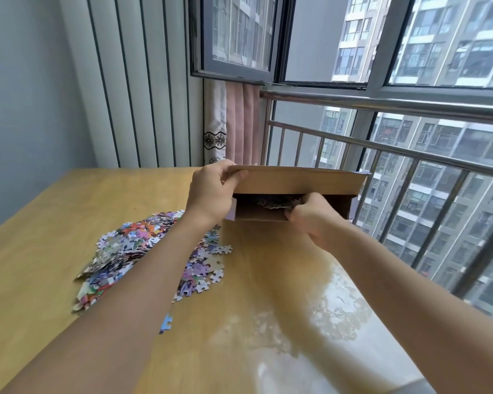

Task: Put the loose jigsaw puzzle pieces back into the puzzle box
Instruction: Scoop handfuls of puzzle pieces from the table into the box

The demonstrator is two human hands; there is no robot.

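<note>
Near the worktop's far edge, your left hand (pixel 211 191) pinches up the flap of the brown cardboard puzzle box (pixel 293 194) while your right hand (pixel 310 216), fingers curled on some pieces, reaches inside. The big colourful heap of loose jigsaw pieces (pixel 143 251) at the left side remains; most work is left.

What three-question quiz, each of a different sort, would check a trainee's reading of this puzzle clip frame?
1. True or false: the left hand holds the flap of the puzzle box up.
2. Where is the pile of loose pieces? A) in the box B) on the table C) on the railing
3. Fill in: the right hand is at the box's ____.

Key: 1 true; 2 B; 3 opening.
</note>
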